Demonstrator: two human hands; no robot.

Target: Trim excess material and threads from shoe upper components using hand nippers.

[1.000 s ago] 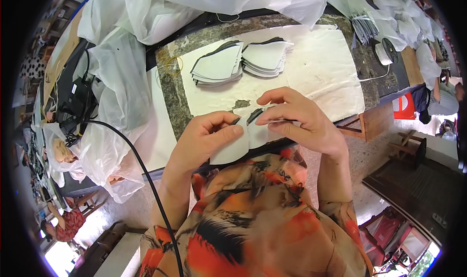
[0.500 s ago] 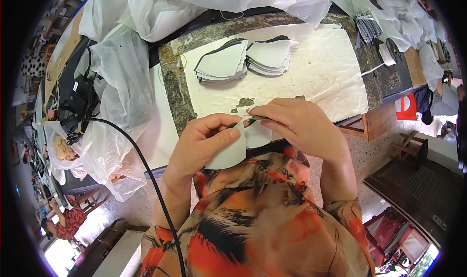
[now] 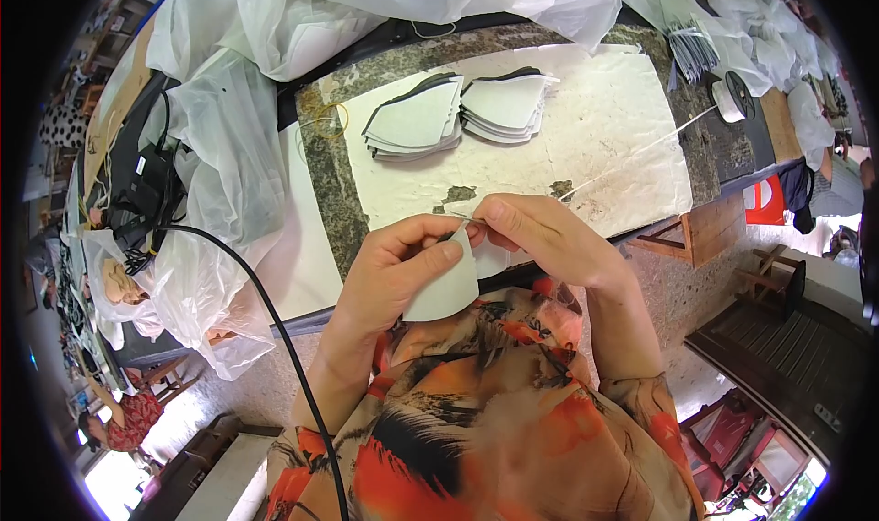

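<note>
Between my hands hangs a pale fabric-like piece (image 3: 443, 287) with a dark edge at its top, close to my body. My left hand (image 3: 409, 260) grips it, thumb on its front face. The fingers of my right hand (image 3: 529, 231) pinch at its upper right edge. A narrow white tape (image 3: 632, 160) runs from a roll (image 3: 730, 100) at the far right to my right hand; its end there is hidden. Two stacks of similar pieces with dark upper edges, a left stack (image 3: 417, 116) and a right stack (image 3: 504, 106), lie on the white sheet (image 3: 604, 109) beyond.
Under the sheet is a speckled stone slab (image 3: 325, 168). Clear plastic bags (image 3: 233, 146) crowd the left and far side. A black cable (image 3: 265, 292) crosses my left arm. Grey strips (image 3: 693, 52) lie at the far right. Another person (image 3: 137, 420) sits at lower left.
My right hand has turned and shifted slightly, its thumb now on top. The held piece has moved a little right. The white tape now stretches straight across the sheet to my right hand.
</note>
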